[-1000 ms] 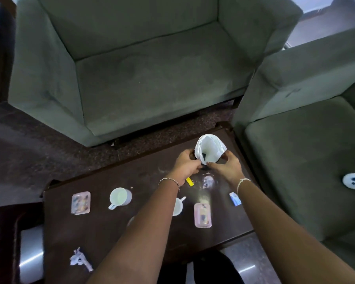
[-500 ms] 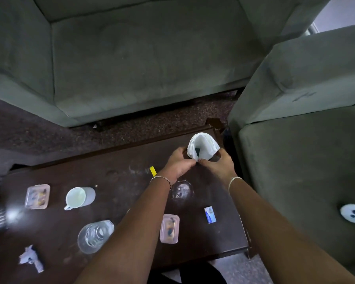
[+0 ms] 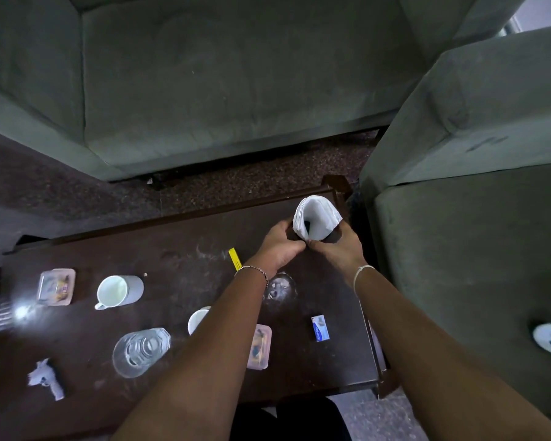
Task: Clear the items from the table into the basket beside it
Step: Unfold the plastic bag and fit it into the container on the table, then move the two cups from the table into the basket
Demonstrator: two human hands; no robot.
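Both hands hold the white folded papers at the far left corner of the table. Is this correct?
No. The head view shows the left hand and right hand holding the white folded papers at the far right corner of the table.

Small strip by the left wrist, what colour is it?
The strip is yellow; the head view shows it.

Green sofa [image 3: 236, 84], armchair [image 3: 465, 265], carpet [image 3: 61, 189]

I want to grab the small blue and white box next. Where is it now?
In the head view, the small blue and white box lies flat near the right edge of the table, just right of the pink tray.
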